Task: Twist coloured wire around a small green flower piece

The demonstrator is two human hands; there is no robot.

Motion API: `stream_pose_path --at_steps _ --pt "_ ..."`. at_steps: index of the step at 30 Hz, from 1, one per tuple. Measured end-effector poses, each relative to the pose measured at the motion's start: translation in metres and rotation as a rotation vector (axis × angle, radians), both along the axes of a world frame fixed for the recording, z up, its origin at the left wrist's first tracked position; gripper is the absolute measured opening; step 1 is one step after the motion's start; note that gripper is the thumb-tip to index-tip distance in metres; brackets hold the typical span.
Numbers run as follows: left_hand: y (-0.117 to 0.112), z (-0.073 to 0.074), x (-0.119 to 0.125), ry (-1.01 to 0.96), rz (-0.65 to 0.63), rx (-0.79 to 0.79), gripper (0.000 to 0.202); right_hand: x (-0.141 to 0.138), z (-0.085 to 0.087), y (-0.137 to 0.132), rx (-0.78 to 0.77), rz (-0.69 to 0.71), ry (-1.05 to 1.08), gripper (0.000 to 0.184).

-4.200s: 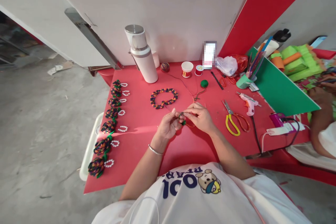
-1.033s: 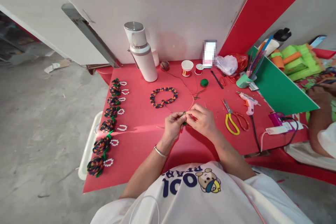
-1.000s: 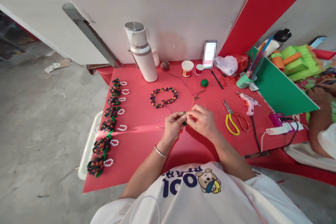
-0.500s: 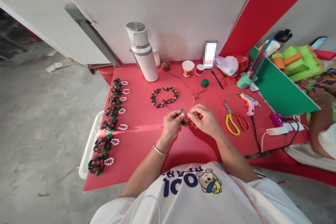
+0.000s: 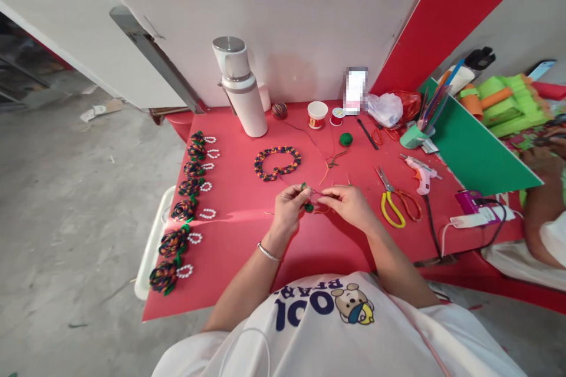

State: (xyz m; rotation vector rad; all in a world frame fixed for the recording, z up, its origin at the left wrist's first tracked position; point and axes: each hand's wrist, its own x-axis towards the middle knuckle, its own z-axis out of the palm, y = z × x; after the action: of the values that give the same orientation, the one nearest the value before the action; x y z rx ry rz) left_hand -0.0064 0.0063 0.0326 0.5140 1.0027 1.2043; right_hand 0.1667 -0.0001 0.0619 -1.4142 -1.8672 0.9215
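Observation:
In the head view, a small green yarn piece [image 5: 309,208] is pinched between the thumb and fingers of my left hand [image 5: 289,203]. Close by on the right, the fingertips of my right hand [image 5: 347,205] are closed on a thin dark-pinkish yarn strand [image 5: 315,192], drawn between the two hands. A slim pointed tip [image 5: 348,178] shows just above the right hand; what it belongs to is hidden. Beyond the hands lies a multicoloured braided yarn loop [image 5: 277,164], its thread running toward my left hand. An orange length of yarn [image 5: 326,174] curves on the table.
Yarn flowers [image 5: 174,241] with bead loops line the left edge. Behind stand a white thermos [image 5: 244,97], paper cup [image 5: 317,115], thread spool [image 5: 336,116] and green yarn ball [image 5: 345,139]. Yellow-and-red-handled pliers [image 5: 391,207] and a glue gun [image 5: 422,175] lie right. Another person's arm is far right.
My right hand has shifted slightly right, its fingers now flatter, and the strand between the hands is drawn straighter. My left hand keeps its place with the green piece.

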Motion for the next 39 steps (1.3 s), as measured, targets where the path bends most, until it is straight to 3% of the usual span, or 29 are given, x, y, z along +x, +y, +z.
stream_pose_path --at_steps 2,7,9,12,14,19,39 --pt "0.0 -0.002 -0.002 0.019 -0.017 -0.012 0.05 0.016 0.0 0.001 0.064 -0.035 -0.12 0.015" --pt "0.0 -0.005 0.0 0.034 -0.042 -0.016 0.05 0.039 -0.004 0.006 0.383 -0.387 -0.384 0.019" --pt "0.0 -0.005 0.001 0.026 -0.039 -0.011 0.05 0.031 0.0 0.007 0.416 -0.331 -0.309 0.018" --pt "0.0 -0.005 0.003 0.03 -0.046 0.009 0.047 0.006 0.009 0.006 0.357 -0.11 -0.149 0.017" --pt "-0.001 -0.006 0.003 0.031 -0.054 0.029 0.046 -0.01 0.012 0.007 0.364 -0.07 -0.15 0.016" --pt "-0.001 -0.009 0.001 0.014 -0.016 0.066 0.044 -0.025 0.011 0.013 0.39 -0.037 -0.235 0.015" --pt "-0.001 -0.006 0.001 0.025 -0.037 0.073 0.043 -0.024 0.008 0.012 0.395 -0.077 -0.227 0.017"
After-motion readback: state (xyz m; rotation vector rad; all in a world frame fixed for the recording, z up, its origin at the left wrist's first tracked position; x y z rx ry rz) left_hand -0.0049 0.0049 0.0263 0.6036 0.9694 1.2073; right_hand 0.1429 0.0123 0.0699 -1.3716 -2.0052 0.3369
